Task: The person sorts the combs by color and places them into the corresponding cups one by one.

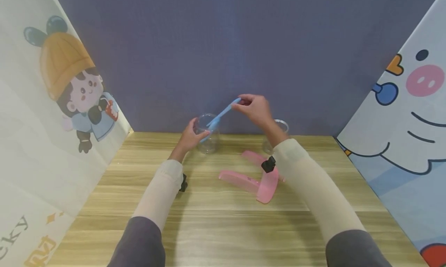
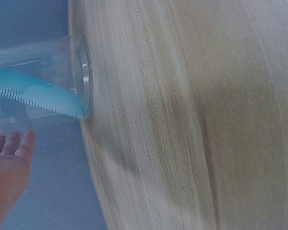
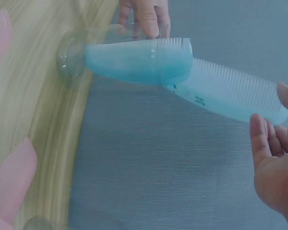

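A clear plastic cup (image 1: pixel 209 145) stands upright near the table's back edge. My left hand (image 1: pixel 191 137) holds it from the left, thumb on the near side. Inside the cup leans a light blue comb (image 2: pixel 36 91), its lower end near the base. At the upper right, my right hand (image 1: pixel 256 109) pinches the end of a second blue comb (image 3: pixel 230 91) between thumb and fingers. This comb slants down toward the cup, and its lower end overlaps the rim and the first comb in the right wrist view.
Pink combs (image 1: pixel 240 180) lie on the wood-grain table (image 1: pixel 216 228), some overlapping, below my right forearm. Another clear cup (image 1: pixel 267 146) stands behind my right wrist, partly hidden. A grey-blue wall (image 1: pixel 195 58) rises behind the table, with printed panels at both sides.
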A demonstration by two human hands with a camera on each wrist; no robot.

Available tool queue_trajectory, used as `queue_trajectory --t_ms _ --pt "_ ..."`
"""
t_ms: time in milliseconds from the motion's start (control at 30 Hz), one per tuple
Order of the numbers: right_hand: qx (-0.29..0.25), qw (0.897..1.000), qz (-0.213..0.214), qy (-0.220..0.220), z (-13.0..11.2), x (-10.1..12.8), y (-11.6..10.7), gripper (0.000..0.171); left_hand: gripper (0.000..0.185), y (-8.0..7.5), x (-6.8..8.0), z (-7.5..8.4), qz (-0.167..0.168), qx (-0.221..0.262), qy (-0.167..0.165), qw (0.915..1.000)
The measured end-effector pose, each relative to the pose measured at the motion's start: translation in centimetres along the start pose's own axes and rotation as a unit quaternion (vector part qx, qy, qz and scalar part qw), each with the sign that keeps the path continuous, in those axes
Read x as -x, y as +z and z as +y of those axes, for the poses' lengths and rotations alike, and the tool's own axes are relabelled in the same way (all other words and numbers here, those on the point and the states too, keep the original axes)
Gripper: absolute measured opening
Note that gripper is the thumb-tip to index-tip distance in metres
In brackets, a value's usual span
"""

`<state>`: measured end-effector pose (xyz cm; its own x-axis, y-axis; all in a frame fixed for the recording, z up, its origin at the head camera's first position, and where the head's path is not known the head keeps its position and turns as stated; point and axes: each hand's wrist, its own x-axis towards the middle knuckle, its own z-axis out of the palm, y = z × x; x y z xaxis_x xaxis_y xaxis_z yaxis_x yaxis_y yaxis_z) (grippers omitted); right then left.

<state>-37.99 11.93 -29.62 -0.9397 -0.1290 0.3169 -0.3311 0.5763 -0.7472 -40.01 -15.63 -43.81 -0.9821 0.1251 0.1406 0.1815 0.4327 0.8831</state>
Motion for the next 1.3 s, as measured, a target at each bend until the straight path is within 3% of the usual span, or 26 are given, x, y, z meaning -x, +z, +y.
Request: queue_trajectory --t_ms 300,667,967,1167,1300 --pt "-0.069 0.997 -0.004 -0.024 1.0 0.2 0.2 0.048 0.098 0.1 0.0 0.2 0.001 0.003 0.002 1.0000" --pt "-0.044 0.999 -0.015 0.005 4.1 1.1 -1.2 0.050 0.099 0.0 -0.2 0.2 -0.005 -0.016 -0.002 0.9999" --pt "-0.029 0.999 -0.021 0.021 6.2 1.8 -2.0 0.055 0.108 0.0 0.2 1.1 -0.011 -0.032 -0.004 0.9994" --pt "-0.009 1.000 -0.009 0.022 7.6 2.1 -2.8 0.055 0.110 -0.3 0.1 2.1 0.006 -0.047 0.018 0.9987" --pt "0.012 0.999 -0.008 0.031 8.4 2.5 -3.5 0.058 0.108 -1.1 0.2 2.7 0.023 -0.090 0.056 0.9941"
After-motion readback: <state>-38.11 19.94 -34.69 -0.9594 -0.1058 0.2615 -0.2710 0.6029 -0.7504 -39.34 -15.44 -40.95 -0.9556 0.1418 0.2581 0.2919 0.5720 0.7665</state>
